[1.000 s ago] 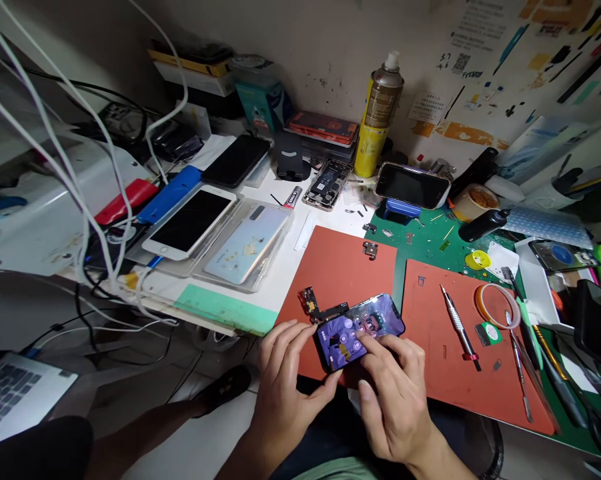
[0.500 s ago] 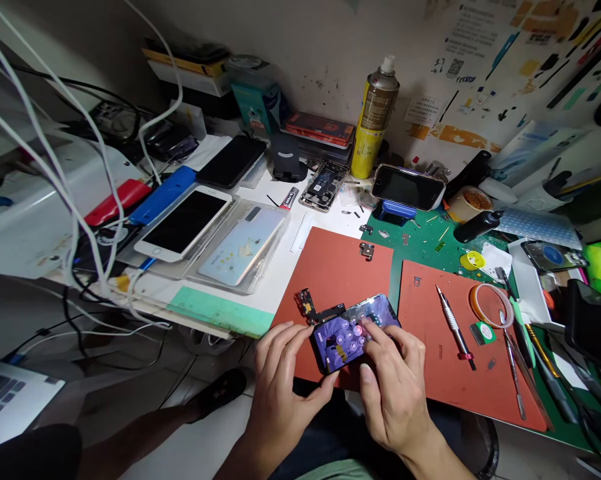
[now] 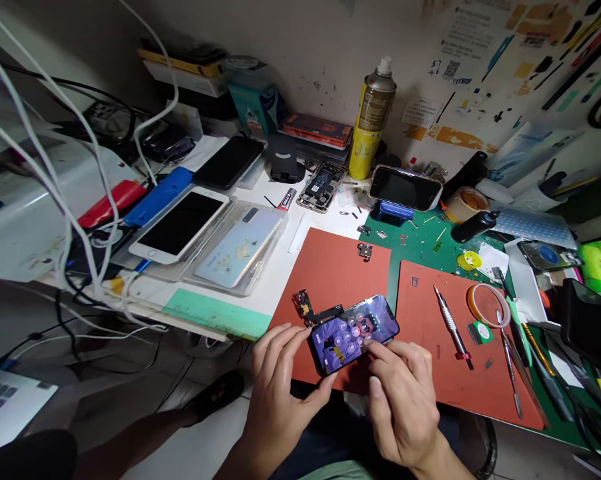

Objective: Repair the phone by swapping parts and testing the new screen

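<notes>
A smartphone (image 3: 336, 337) with a lit purple screen showing a round-button number keypad lies tilted over the red-brown mat. My left hand (image 3: 286, 383) grips its left end, fingers along the upper corner and thumb at the lower edge. With the index fingertip of my right hand (image 3: 405, 393) I touch the lower right part of the keypad; the thumb is apart and nothing is in this hand. A small black part with a flex cable (image 3: 304, 305) lies against the phone's upper left edge.
A second red-brown mat (image 3: 415, 347) bears a metal screwdriver (image 3: 450, 320) and a tape roll (image 3: 473, 303). Several phones, a yellow spray can (image 3: 371, 123) and a black bottle (image 3: 473, 227) stand or lie behind. White cables (image 3: 80, 160) hang at left; another person's leg (image 3: 145, 420) shows below.
My right index finger has shifted down and right over the keypad, baring more of the phone's screen. The left hand keeps its hold. The whole view has shifted slightly.
</notes>
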Demonstrator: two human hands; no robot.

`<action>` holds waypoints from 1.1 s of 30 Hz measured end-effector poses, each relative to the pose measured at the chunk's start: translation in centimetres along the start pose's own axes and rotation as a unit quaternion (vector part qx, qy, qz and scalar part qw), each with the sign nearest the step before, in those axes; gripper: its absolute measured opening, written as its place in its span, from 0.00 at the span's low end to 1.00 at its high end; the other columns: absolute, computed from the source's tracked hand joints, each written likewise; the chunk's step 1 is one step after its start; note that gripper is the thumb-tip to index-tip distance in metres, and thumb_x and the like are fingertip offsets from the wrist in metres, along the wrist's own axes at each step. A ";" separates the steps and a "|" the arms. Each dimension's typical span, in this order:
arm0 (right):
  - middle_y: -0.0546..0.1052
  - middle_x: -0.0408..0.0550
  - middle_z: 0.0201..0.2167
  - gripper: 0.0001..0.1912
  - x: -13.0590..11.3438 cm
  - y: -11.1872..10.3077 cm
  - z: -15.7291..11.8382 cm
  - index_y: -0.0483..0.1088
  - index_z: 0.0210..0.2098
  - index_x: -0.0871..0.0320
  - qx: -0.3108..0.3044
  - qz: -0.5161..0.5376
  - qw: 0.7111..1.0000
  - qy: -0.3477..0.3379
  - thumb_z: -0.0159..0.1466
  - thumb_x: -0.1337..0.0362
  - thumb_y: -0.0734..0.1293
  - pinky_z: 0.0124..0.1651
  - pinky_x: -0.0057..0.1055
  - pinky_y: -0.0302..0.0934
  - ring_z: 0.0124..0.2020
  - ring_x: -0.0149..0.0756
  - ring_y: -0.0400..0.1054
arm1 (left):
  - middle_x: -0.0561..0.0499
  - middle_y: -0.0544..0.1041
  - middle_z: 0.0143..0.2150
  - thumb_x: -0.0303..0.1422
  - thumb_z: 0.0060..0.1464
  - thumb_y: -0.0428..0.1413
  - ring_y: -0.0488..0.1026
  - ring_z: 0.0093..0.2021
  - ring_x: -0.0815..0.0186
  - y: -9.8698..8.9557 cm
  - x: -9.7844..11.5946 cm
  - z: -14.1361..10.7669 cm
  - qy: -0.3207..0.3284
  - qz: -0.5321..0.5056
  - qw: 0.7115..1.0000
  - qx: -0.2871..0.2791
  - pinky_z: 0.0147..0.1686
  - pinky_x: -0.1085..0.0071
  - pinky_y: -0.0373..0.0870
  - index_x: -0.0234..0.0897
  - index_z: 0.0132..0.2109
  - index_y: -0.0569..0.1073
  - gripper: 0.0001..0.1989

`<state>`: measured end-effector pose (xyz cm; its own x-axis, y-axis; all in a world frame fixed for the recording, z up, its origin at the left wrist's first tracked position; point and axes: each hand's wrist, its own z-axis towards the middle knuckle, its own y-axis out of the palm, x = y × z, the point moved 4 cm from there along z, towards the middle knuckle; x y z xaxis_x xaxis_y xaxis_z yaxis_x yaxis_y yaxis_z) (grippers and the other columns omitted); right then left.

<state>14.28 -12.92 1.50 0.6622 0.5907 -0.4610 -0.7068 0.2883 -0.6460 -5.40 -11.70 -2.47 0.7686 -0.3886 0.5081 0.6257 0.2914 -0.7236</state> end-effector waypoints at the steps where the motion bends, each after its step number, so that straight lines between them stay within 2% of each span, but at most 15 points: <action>1: 0.81 0.59 0.47 0.10 0.3 -0.4 -0.3 0.72 0.44 0.65 0.023 0.003 1.000 0.004 0.67 0.78 0.62 0.49 0.48 0.61 0.46 0.46 0.69 | 0.38 0.74 0.56 0.31 0.62 0.64 0.68 0.61 0.46 0.0 0.0 0.0 0.001 0.001 1.000 -0.001 0.63 0.52 0.65 0.29 0.63 0.67 0.27; 4: 0.79 0.55 0.41 0.11 1.6 -1.6 -1.4 0.72 0.44 0.64 0.098 0.000 0.994 0.040 0.66 0.81 0.65 0.45 0.44 0.63 0.41 0.42 0.71 | 0.38 0.73 0.56 0.32 0.62 0.64 0.68 0.61 0.46 0.0 -0.1 -0.1 0.000 0.002 1.000 -0.005 0.63 0.52 0.65 0.29 0.63 0.67 0.26; 8: 0.75 0.46 0.32 0.12 3.9 -2.1 -2.7 0.72 0.42 0.60 0.179 0.054 0.972 0.144 0.66 0.82 0.68 0.36 0.37 0.64 0.34 0.36 0.70 | 0.38 0.73 0.55 0.32 0.62 0.64 0.68 0.61 0.46 0.0 -0.1 0.0 0.002 0.006 1.000 -0.005 0.62 0.52 0.66 0.30 0.63 0.67 0.26; 11: 0.74 0.45 0.31 0.11 4.7 -1.8 -3.0 0.72 0.41 0.59 0.182 0.095 0.960 0.190 0.68 0.80 0.67 0.34 0.35 0.64 0.33 0.36 0.70 | 0.38 0.74 0.55 0.32 0.61 0.64 0.68 0.62 0.45 0.0 0.0 0.1 -0.001 0.012 1.000 -0.003 0.62 0.50 0.66 0.32 0.63 0.67 0.27; 14: 0.76 0.48 0.35 0.11 4.5 -1.7 -3.0 0.73 0.45 0.60 0.178 0.101 0.963 0.177 0.68 0.80 0.67 0.36 0.37 0.66 0.37 0.39 0.73 | 0.38 0.73 0.56 0.32 0.60 0.65 0.67 0.64 0.44 -0.1 0.1 0.2 -0.005 0.009 1.000 -0.001 0.64 0.48 0.64 0.33 0.63 0.67 0.27; 26: 0.77 0.53 0.37 0.11 3.3 -2.2 -1.9 0.73 0.42 0.64 0.125 0.058 0.987 0.081 0.66 0.82 0.65 0.40 0.42 0.63 0.38 0.41 0.71 | 0.37 0.71 0.59 0.33 0.60 0.66 0.61 0.70 0.40 -0.3 -0.1 -0.4 -0.033 0.010 0.999 -0.011 0.67 0.42 0.62 0.35 0.62 0.68 0.27; 29: 0.78 0.57 0.41 0.11 2.2 -2.0 -1.5 0.73 0.42 0.65 0.069 0.055 0.996 0.033 0.65 0.81 0.63 0.44 0.45 0.63 0.41 0.43 0.70 | 0.36 0.70 0.59 0.33 0.60 0.66 0.60 0.70 0.41 -0.2 -0.1 -0.5 -0.035 0.002 0.999 -0.015 0.67 0.42 0.64 0.35 0.63 0.67 0.27; 33: 0.79 0.62 0.52 0.13 -0.3 -0.3 -0.6 0.74 0.47 0.68 -0.057 0.080 0.995 -0.031 0.66 0.77 0.62 0.51 0.48 0.62 0.49 0.48 0.67 | 0.36 0.70 0.60 0.32 0.59 0.66 0.61 0.70 0.43 -0.2 0.0 -0.6 -0.035 -0.006 0.999 -0.011 0.68 0.45 0.64 0.34 0.64 0.67 0.30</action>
<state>14.50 -13.65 1.47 0.5236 0.6692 -0.5273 -0.7674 0.1015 -0.6331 -5.68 -12.28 -2.60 0.7692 -0.3293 0.5477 0.6324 0.2684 -0.7267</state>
